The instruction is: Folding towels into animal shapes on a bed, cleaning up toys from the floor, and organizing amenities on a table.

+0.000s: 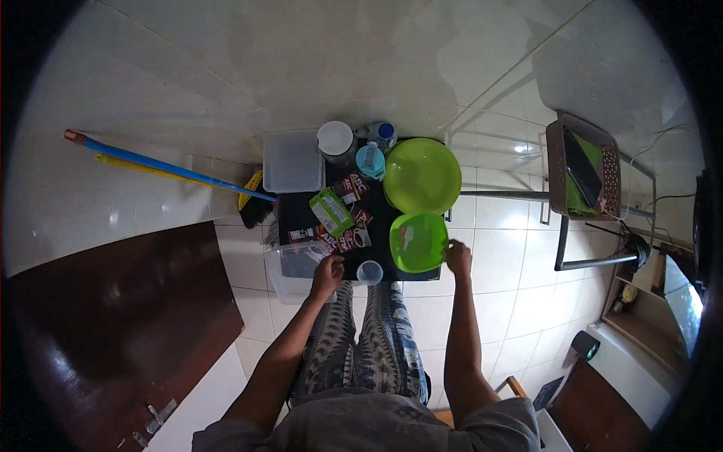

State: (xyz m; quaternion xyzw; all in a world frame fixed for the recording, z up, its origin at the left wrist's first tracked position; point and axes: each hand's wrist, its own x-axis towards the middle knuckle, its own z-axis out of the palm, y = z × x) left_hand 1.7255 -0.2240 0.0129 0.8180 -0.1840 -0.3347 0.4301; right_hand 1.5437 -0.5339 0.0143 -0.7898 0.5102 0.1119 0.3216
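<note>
On a small black table (380, 217), my right hand (458, 259) has its fingers at the right rim of a square green plastic dish (419, 243); whether they grip it I cannot tell. My left hand (329, 276) is at the edge of a clear plastic container (294, 261), its grip unclear. Between the hands stands a small translucent cup (370, 272). Several dark red ABC sachets (354, 237) lie in a loose pile, with a green-and-white packet (331, 212) on top. A large round green basin (423, 176) sits behind the square dish.
At the back stand a lidded translucent box (292, 161), a white-lidded jar (335, 139), a blue-capped bottle (385, 133) and a turquoise-lidded container (370, 161). Broom handles (164, 167) lean at left. A metal rack (599, 262) with a basket (556, 169) stands right.
</note>
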